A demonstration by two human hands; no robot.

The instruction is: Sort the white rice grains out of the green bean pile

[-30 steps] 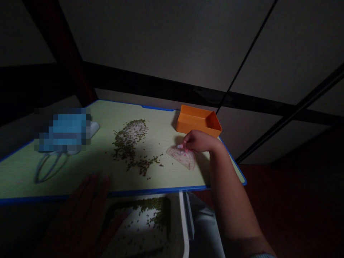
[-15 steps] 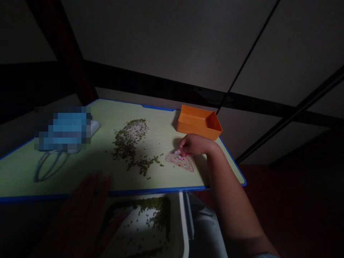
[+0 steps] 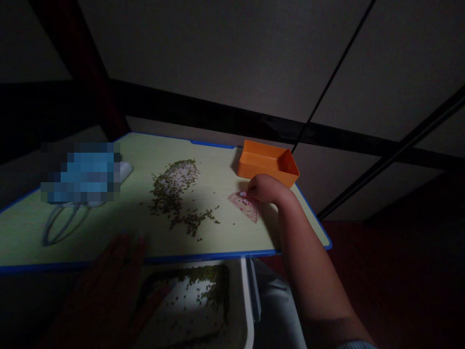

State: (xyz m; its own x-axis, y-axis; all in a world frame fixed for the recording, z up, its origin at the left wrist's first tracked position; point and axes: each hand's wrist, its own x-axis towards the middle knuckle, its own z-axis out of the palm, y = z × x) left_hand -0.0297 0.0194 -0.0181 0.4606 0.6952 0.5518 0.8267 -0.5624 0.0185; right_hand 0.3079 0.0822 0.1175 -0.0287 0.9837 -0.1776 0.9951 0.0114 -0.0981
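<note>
Because the right hand (image 3: 267, 188), right of the frame's centre, pinches the clear protractor (image 3: 247, 207) narrowly near its upper edge, the thin plastic could twist or slip if pushed against the board (image 3: 207, 167), though whether it touches there I cannot tell. A quick sweep toward the loose grains (image 3: 169, 196) left of centre could scatter them, while a backward knuckle bump could shift the orange box (image 3: 254, 169) just above. At lower left, the left hand (image 3: 105, 286) spreads wide in shadow, and jogging the white tub (image 3: 248, 305) could spill its contents.
</note>
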